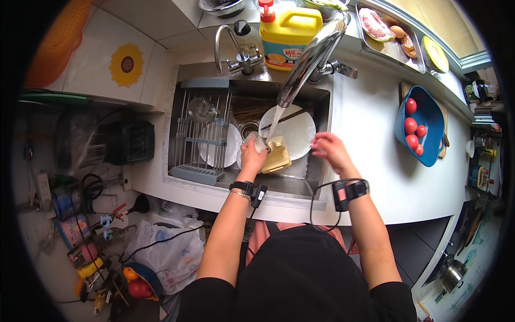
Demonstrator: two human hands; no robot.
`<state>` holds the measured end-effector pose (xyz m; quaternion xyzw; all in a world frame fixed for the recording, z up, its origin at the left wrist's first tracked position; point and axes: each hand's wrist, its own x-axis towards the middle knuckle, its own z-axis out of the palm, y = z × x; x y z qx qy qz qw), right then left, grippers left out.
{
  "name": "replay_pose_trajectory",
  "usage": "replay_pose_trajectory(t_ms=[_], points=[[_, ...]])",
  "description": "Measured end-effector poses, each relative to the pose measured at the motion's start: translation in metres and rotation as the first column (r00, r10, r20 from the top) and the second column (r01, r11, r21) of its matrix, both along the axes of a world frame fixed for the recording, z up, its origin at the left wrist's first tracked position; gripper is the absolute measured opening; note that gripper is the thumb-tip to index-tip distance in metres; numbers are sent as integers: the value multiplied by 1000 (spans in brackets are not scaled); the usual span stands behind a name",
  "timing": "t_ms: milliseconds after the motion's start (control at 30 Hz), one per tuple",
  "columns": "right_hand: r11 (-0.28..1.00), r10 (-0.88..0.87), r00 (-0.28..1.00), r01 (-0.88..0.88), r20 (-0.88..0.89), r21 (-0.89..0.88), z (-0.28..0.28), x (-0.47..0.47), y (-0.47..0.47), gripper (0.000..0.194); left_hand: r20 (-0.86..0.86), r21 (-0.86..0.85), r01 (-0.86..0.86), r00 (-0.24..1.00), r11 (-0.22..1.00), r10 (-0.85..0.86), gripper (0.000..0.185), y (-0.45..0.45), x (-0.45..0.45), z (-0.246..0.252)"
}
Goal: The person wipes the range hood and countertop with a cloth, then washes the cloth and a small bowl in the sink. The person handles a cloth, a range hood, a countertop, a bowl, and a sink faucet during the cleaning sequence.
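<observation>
Over the steel sink [277, 187], my left hand [254, 155] grips a pale dishcloth [249, 148] under the water from the chrome faucet [299, 68]. Just right of that hand lies a yellowish dish [277, 155]; whether the hand touches it I cannot tell. A white plate [299, 131] lies behind, with chopsticks [289, 117] across it. My right hand [330, 151], fingers apart and holding nothing, is above the sink's right edge. Another white plate [227, 145] is partly hidden below a grey rack [201, 177], which bears a clear glass vessel [202, 110].
A yellow jug [289, 36] and a smaller curved tap [244, 60] stand behind the sink. On the right counter is a blue basket [434, 133] with several tomatoes [410, 125]. A metal tray [386, 48] holds meat. Black cables hang from both wrists.
</observation>
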<state>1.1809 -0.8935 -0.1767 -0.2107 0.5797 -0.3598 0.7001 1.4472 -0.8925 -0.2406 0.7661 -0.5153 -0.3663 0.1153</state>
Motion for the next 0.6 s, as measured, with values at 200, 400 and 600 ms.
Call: replay_pose_trajectory(t_ms=[200, 400, 600], points=[[893, 408, 849, -448, -337, -49, -70, 64, 29, 66, 216, -291, 241, 959, 926, -182, 16, 9, 13, -7], [782, 467, 570, -623, -676, 14, -102, 94, 32, 88, 319, -294, 240, 937, 925, -142, 15, 6, 22, -6], [890, 433, 898, -413, -80, 192, -101, 107, 41, 45, 265, -102, 345, 913, 933, -309, 30, -12, 33, -4]])
